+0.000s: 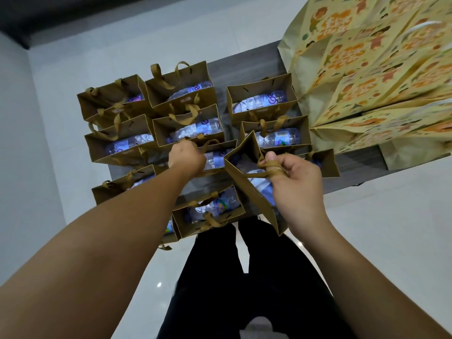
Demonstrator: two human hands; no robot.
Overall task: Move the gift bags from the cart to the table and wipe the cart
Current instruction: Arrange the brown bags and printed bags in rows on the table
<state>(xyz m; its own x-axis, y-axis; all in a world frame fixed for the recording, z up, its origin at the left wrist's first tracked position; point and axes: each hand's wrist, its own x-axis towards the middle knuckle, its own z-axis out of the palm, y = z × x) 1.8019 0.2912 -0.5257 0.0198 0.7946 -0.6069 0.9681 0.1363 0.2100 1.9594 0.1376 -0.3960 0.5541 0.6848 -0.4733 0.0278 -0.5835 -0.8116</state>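
Several brown paper gift bags with ribbon handles, each holding a water bottle, stand in rows on a dark grey surface [362, 165]. My right hand [297, 184] is closed on the ribbon handles of one brown gift bag [247, 182], which hangs tilted above the near edge. My left hand [187, 159] is closed around the handles of a middle-row gift bag [217, 155] that stands among the others. Whether the grey surface is the cart or the table cannot be told.
Large yellow printed paper bags [381, 69] lie stacked at the back right of the grey surface. Pale glossy floor tiles [391, 241] surround it. My dark trousers [244, 285] are directly below the near edge. A dark wall base [73, 13] runs along the far side.
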